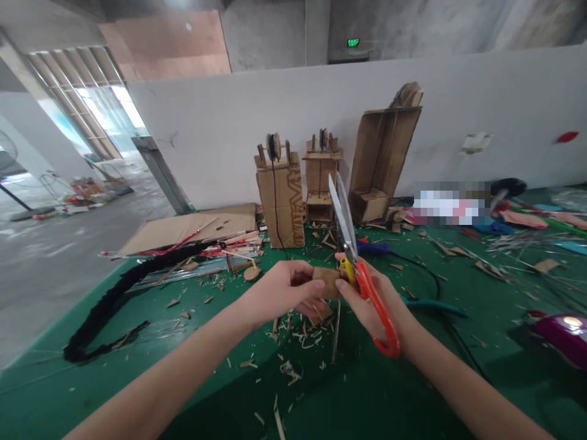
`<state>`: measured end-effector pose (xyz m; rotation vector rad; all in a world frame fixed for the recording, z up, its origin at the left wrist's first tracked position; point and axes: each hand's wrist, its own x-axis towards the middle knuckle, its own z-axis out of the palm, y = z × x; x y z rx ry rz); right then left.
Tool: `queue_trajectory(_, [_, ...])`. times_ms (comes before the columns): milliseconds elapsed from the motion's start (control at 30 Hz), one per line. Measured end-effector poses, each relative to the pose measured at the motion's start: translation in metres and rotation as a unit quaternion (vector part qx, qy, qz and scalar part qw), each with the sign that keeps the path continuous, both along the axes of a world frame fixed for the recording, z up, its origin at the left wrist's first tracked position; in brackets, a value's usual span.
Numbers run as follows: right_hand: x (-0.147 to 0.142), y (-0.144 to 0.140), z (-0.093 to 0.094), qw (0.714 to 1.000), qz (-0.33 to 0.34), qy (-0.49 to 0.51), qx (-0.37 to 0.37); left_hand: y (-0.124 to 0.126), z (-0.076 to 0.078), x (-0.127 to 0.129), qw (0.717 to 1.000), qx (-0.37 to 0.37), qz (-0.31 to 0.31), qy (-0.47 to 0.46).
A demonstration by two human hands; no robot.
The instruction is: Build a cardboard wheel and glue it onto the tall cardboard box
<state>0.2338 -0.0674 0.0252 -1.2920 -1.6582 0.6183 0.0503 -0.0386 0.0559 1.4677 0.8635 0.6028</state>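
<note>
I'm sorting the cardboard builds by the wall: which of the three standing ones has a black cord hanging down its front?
The leftmost brown cardboard tower. A black cord runs down its front from the spool on top; the middle tower and the tall leaning open box show none.

Both forearms bare, no sleeves; left hand (287, 292), right hand (367, 302) ungloved.

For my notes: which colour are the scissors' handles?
Orange, on the scissors in the right hand; head view.

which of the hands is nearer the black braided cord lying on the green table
Left. The left hand, gripping a small cardboard piece, sits closer to the black braided cord; the right hand, holding the scissors, is farther away.
</note>
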Motion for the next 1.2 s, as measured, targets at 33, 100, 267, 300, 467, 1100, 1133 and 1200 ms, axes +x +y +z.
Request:
queue_trajectory(33, [-0.001,0.0,0.0,1.0,-0.001,0.0,0.0,0.0,-0.002,0.001,1.0,-0.001,0.012,0.0])
queue_trajectory(100, [-0.001,-0.001,-0.001,1.0,0.006,0.026,-0.013,0.001,-0.007,0.002,0.999,-0.011,0.031,-0.006])
queue_trajectory(267, [0.001,0.001,-0.006,0.981,0.038,0.177,-0.067,0.004,-0.012,0.004,0.995,-0.043,0.064,-0.067])
queue_trajectory(300, [0.001,0.001,-0.005,0.976,0.038,0.199,-0.078,0.004,-0.012,0.004,0.993,-0.046,0.071,-0.084])
queue_trajectory(467, [0.0,-0.005,-0.001,0.979,0.056,0.172,-0.09,0.002,-0.006,0.006,0.977,-0.025,0.137,-0.159])
queue_trajectory(1100, [0.0,-0.02,0.014,0.979,0.081,-0.178,-0.055,0.003,0.015,0.0,0.901,0.106,0.301,-0.293])
queue_trajectory(1133, [0.0,-0.02,0.014,0.98,0.077,-0.176,-0.058,0.002,0.014,0.001,0.904,0.112,0.3,-0.285])
queue_trajectory(1200, [0.0,-0.02,0.014,0.98,0.073,-0.173,-0.065,-0.001,0.012,0.003,0.907,0.119,0.299,-0.273])
